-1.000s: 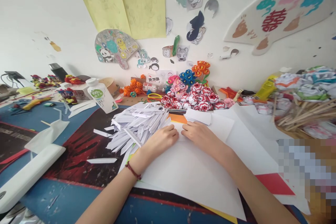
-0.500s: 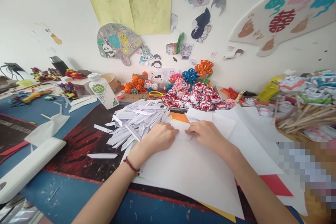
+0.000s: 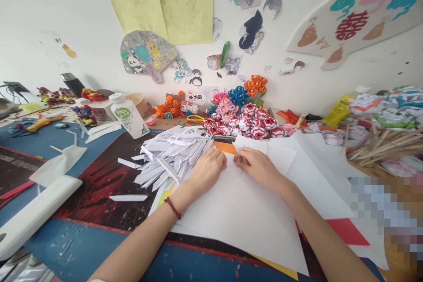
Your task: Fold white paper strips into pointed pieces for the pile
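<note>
A large white paper sheet [image 3: 244, 216] lies on the table beneath both hands. My left hand [image 3: 209, 166], with a dark red bracelet at the wrist, rests near the sheet's far edge, its fingers curled together. Across a narrow gap, my right hand [image 3: 251, 162] has its thumb and fingers bent close together over the paper. Whatever either hand pinches is too small and pale to make out against the white sheet. Beside my left hand lies a heap of folded white paper strips [image 3: 172, 152], with a single strip [image 3: 128, 198] nearer the front.
Behind the hands stand red-and-white paper flowers [image 3: 257, 123] and a white bottle [image 3: 128, 116]. At left lies a long white object [image 3: 39, 216]. Wooden sticks [image 3: 380, 145] are at right, beyond more white sheets [image 3: 330, 176]. A red paper piece [image 3: 348, 231] shows at lower right.
The small white paper piece that showed between my hands is no longer distinct. My left hand has shifted slightly right and turned; my right hand's fingers have lifted and curled.
</note>
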The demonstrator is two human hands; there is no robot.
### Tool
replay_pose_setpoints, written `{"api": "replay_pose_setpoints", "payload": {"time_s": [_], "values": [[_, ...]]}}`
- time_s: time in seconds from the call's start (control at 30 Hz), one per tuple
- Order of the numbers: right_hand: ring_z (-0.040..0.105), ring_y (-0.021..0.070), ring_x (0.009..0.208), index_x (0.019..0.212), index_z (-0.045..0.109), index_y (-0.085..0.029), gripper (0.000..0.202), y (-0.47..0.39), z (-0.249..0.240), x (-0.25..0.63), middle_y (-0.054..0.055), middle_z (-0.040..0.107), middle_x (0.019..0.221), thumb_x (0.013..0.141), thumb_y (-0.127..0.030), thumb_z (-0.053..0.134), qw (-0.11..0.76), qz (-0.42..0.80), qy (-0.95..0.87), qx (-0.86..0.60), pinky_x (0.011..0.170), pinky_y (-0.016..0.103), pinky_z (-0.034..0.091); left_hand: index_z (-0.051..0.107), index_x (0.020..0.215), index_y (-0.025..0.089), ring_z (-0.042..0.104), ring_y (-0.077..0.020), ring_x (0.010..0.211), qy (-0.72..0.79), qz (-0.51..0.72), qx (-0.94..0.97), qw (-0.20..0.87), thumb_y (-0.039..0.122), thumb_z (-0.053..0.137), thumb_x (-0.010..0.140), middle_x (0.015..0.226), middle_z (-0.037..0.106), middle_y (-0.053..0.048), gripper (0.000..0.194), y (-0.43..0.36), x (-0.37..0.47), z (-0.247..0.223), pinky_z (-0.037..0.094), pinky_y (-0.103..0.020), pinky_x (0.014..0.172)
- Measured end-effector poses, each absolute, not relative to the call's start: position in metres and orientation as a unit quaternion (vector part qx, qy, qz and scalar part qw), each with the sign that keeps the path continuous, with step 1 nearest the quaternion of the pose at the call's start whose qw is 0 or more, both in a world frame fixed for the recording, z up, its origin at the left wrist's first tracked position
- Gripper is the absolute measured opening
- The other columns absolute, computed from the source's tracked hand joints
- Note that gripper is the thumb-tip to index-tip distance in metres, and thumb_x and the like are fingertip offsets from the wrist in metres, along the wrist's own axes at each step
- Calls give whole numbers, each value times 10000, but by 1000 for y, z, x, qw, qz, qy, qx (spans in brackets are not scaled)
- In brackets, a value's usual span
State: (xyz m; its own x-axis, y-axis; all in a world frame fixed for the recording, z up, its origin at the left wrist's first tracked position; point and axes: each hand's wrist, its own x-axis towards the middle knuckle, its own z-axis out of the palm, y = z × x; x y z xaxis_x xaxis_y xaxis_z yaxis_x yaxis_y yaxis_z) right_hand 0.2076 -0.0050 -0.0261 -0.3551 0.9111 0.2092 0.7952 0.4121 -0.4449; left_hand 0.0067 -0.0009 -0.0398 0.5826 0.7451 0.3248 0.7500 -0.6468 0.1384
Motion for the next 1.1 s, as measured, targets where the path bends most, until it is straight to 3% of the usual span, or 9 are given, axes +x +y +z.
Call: {"api": "replay_pose_setpoints", "payload": {"time_s": [0.23, 0.47, 0.63, 0.87, 1.1], "values": [[542, 143, 635, 752, 688, -200, 163, 1, -29, 206, 1, 659, 710, 836, -250, 559, 249, 204, -804, -500, 598, 249, 375, 564, 851, 176, 559, -179, 845, -428, -215, -877, -36, 207, 562, 872, 844, 625, -27, 37, -1, 3, -35, 437, -290, 712], [503, 133, 563, 636, 688, -165, 158, 3, -33, 205, 3, 622, 584, 768, -197, 607, 312, 235, -773, -500, 566, 249, 372, 588, 802, 179, 577, -149, 765, -434, -269, -851, -127, 211, 554, 862, 821, 643, -12, 75, 4, -3, -33, 422, -262, 676], [511, 130, 569, 645, 698, -167, 164, 4, -31, 205, 4, 639, 597, 768, -213, 599, 306, 273, -775, -482, 577, 246, 386, 605, 754, 160, 569, -123, 695, -434, -288, -831, -197, 155, 554, 836, 754, 654, -1, 96, 7, -6, -29, 405, -235, 643], [526, 139, 591, 675, 698, -161, 181, 0, -29, 199, 23, 655, 633, 790, -249, 590, 313, 297, -771, -469, 591, 254, 406, 659, 836, 183, 555, -126, 718, -410, -288, -839, -212, 265, 562, 855, 803, 667, -3, 129, 1, -4, -24, 405, -242, 668], [525, 138, 578, 670, 696, -144, 201, -4, -22, 198, 40, 656, 626, 793, -274, 605, 319, 333, -769, -442, 573, 253, 409, 666, 761, 160, 532, -109, 656, -401, -288, -825, -273, 271, 588, 835, 716, 656, -2, 155, -1, -4, -17, 388, -218, 633]]}}
